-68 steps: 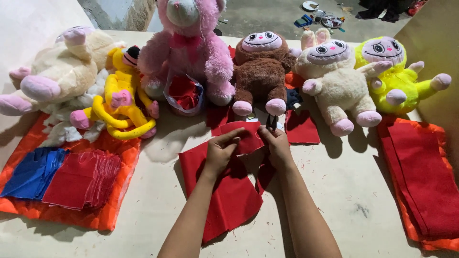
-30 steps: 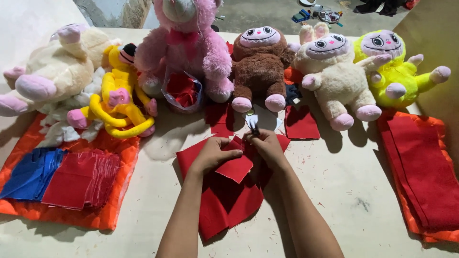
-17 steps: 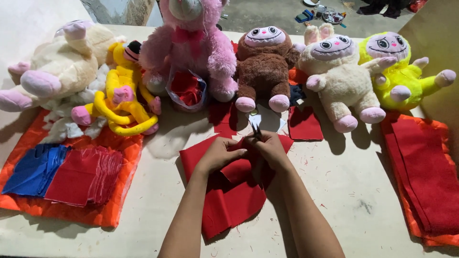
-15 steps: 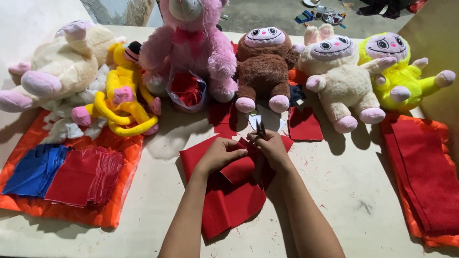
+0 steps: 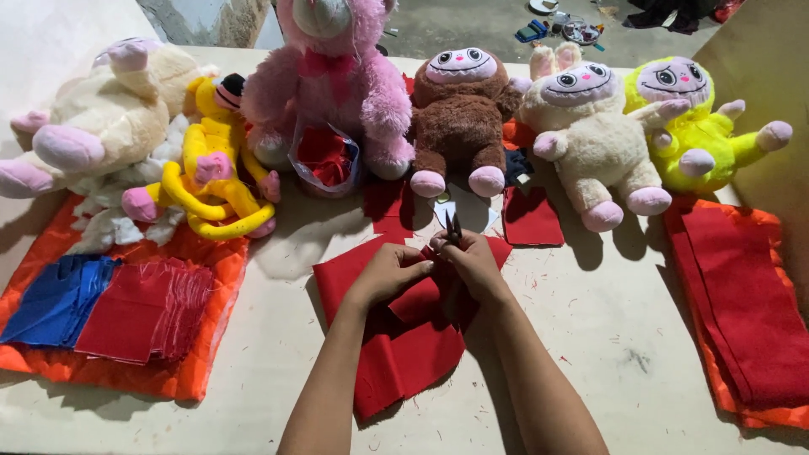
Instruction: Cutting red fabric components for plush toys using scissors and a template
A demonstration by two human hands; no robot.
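— Where is the red cloth [image 5: 404, 354]?
— Flat on the table [image 5: 607, 337], in front of the brown plush toy [image 5: 459, 118]. It looks light and limp, so it is best pinched near the edge being cut.
— And the hands?
— The left hand [image 5: 389, 274] pinches a fold of it; the right hand [image 5: 472, 263] is closed around small scissors [image 5: 453, 227], probably, though the blades are barely visible.
— Around that?
— Red and blue squares [image 5: 109, 303] lie well to the left.
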